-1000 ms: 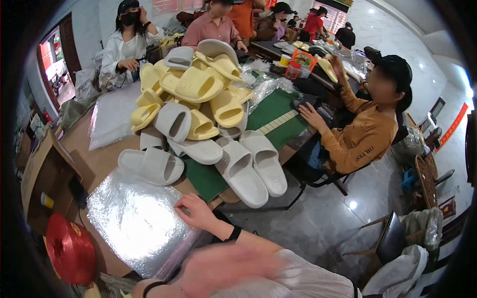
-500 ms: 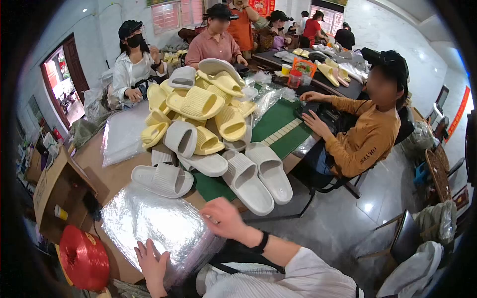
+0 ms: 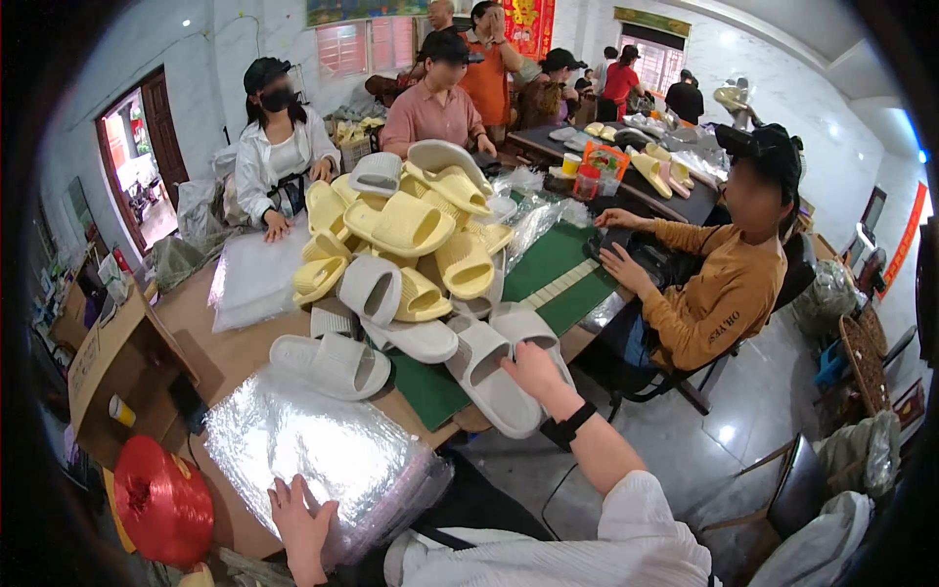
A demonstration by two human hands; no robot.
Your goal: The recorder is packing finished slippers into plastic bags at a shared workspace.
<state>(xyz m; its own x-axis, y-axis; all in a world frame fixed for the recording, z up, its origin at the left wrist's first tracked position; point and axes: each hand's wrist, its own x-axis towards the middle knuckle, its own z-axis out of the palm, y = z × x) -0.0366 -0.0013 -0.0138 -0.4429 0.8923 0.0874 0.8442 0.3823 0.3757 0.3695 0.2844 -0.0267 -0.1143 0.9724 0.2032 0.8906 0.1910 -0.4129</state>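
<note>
The left hand [image 3: 301,523] lies spread on the clear plastic [image 3: 313,430]. The right hand [image 3: 544,379] curls over grey slippers [image 3: 511,406] at the edge of the table [image 3: 230,345]; whether it grips one, I cannot tell.

Left hand [image 3: 301,523] on plastic film stack [image 3: 293,421]; spool [image 3: 161,504] to its left, cardboard box [image 3: 127,382] beyond spool. Right hand [image 3: 540,377] at slipper pair [image 3: 509,406]. Slipper heap [image 3: 401,223] beyond both hands; seated co-worker [image 3: 724,284] right of right hand.
</note>
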